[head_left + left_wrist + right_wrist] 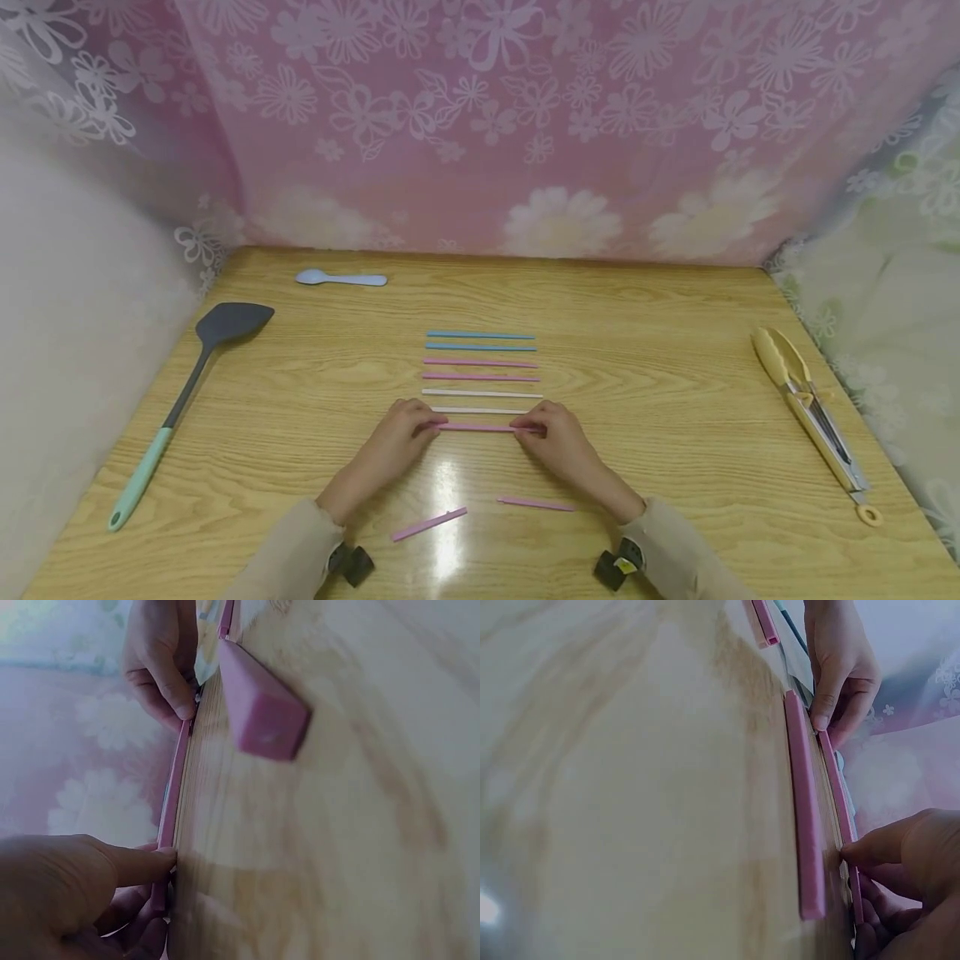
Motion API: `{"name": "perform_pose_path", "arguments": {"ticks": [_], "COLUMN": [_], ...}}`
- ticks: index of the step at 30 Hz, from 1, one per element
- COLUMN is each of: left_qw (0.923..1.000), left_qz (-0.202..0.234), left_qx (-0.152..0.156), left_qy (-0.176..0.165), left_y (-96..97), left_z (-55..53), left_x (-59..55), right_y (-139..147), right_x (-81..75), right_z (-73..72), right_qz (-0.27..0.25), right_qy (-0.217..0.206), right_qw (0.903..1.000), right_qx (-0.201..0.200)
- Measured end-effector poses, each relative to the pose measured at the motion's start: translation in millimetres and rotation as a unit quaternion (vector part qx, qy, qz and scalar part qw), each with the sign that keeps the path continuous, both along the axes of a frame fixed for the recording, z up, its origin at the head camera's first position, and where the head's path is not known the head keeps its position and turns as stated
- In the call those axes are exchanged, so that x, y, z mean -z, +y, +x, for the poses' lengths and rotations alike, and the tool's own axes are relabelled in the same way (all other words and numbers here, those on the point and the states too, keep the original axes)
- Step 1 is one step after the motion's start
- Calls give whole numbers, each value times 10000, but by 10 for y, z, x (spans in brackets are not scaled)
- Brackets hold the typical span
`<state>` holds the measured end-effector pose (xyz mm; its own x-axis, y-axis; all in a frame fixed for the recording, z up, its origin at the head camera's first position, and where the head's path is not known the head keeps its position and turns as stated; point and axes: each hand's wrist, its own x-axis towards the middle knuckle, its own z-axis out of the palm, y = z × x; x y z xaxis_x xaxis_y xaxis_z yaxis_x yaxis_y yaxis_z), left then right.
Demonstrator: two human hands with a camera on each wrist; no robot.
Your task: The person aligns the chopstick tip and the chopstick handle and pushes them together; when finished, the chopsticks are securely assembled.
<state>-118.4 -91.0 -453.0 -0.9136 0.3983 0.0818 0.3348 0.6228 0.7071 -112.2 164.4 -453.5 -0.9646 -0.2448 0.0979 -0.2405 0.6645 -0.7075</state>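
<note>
A pink chopstick (476, 427) lies across the table in front of the person. The left hand (399, 433) pinches its left end between thumb and fingers, while the right hand (558, 439) pinches the right end. Both wrist views show the same pink chopstick (172, 791) with a hand at each end; the fingertips hide its tips. Just beyond it lies a white chopstick (480, 410), its ends partly covered by the hands. Nearer the person are two shorter pink pieces, a left piece (429, 525) lying slanted and a right piece (536, 504) nearly level.
Farther back, parallel to the held one, lie another white chopstick (482, 393), pink chopsticks (482, 377) and blue chopsticks (481, 347). A spatula (183, 387) and a pale blue spoon (341, 278) lie left, yellow tongs (813, 412) right. A flowered pink cloth (450, 192) hangs behind the table.
</note>
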Motion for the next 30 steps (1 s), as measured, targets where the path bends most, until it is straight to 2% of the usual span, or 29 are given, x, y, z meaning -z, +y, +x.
{"name": "perform_pose_path", "arguments": {"ticks": [15, 19, 25, 27, 30], "left_qw": [9999, 9999, 9995, 9990, 9988], "left_qz": [-84, -54, 135, 199, 277], "left_qx": [-103, -112, -146, -134, -134], "left_qy": [-98, -97, 239, 389, 390], "left_y": [24, 19, -19, -41, -75], "left_z": [15, 15, 38, 65, 127], "left_x": [-16, -25, -12, -15, -34], "right_y": [-27, -26, 27, 60, 113], "right_x": [-18, -48, -70, -73, -73], "right_z": [13, 28, 116, 156, 220], "right_qz": [65, 87, -121, -219, -321], "right_qy": [-134, -23, 162, 94, -125], "right_qw": [9996, 9997, 9990, 9988, 9989], "right_qx": [247, 244, 404, 418, 329]}}
